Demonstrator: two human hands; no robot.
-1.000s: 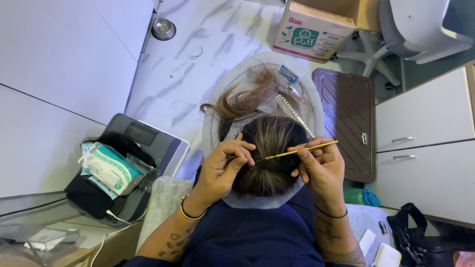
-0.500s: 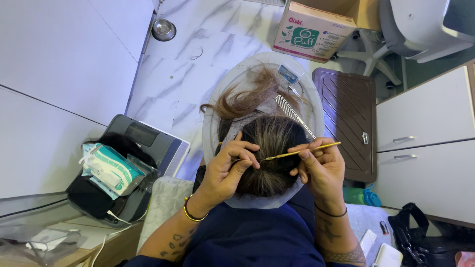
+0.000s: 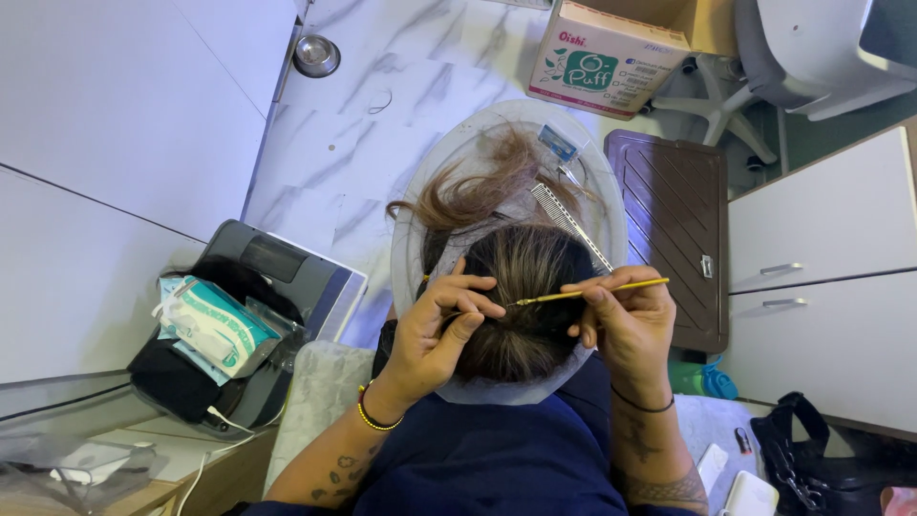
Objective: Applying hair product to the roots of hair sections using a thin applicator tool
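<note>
Right hand pinched shut on thin yellow tail comb, long axis nearly level, tip pointing left into dark hair. Left hand, fingers curled, gripping a hair section just beside that tip.

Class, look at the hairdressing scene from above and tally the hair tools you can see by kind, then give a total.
Thin yellow stick, held in the right hand: 1
Long metal comb lying in the round clear basin: 1
Small blue clip in the basin: 1
Total: 3
</note>
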